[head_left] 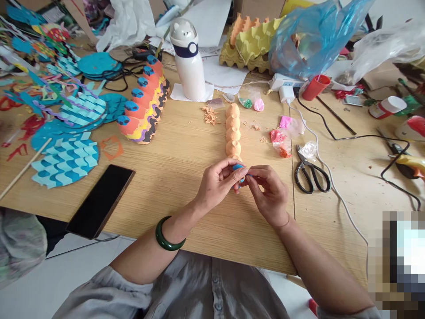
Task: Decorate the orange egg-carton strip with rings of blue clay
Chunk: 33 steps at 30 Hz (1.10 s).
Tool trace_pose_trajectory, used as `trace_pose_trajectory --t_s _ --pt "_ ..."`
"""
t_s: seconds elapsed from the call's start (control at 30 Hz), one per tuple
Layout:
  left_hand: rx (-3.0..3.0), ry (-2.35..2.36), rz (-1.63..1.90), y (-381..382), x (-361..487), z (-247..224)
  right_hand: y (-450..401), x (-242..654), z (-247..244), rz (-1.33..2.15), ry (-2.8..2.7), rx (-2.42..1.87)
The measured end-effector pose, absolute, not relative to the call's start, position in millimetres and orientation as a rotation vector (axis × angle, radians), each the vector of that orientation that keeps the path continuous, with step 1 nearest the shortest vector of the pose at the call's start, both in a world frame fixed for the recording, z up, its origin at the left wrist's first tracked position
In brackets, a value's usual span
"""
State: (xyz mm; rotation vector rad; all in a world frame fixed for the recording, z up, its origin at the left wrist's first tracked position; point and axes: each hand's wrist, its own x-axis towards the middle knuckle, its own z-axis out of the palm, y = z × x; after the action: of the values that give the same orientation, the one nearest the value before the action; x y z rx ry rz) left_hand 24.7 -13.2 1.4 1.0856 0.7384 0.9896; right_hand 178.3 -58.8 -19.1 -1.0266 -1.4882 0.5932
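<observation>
Left hand point(217, 180) and right hand point(269, 192) pinch a small blue clay-like lump point(237, 167) over bench point(179, 155), by plain orange egg-carton strip point(233, 129), undecorated where visible. Multicoloured egg-carton strip point(145, 106) already has blue discs point(137, 92).

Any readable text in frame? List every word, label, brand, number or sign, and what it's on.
None legible.
White-and-red jar, right: label marks too small to read.
Power strip: any markings too small to read.
Phone: screen dark, no text showing.
Blue piece: no lettering visible.
</observation>
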Motion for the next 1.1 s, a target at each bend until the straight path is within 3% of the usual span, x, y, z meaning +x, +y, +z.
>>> trace_pose_trajectory --t_s 0.37,0.6,0.9,1.1 --pt "1.108 0.763 0.982 -14 25 2 -60 176 -17 0.557 -1.479 -1.065" --pt "1.039 0.857 1.102 -7 24 -4 -56 174 -10 0.941 -1.075 -1.094" --pt "0.561 0.689 0.992 0 22 5 -55 177 -7 1.054 -0.890 -1.058" --pt "0.652 0.712 1.004 -2 21 9 -53 177 -9 1.085 -0.861 -1.055"
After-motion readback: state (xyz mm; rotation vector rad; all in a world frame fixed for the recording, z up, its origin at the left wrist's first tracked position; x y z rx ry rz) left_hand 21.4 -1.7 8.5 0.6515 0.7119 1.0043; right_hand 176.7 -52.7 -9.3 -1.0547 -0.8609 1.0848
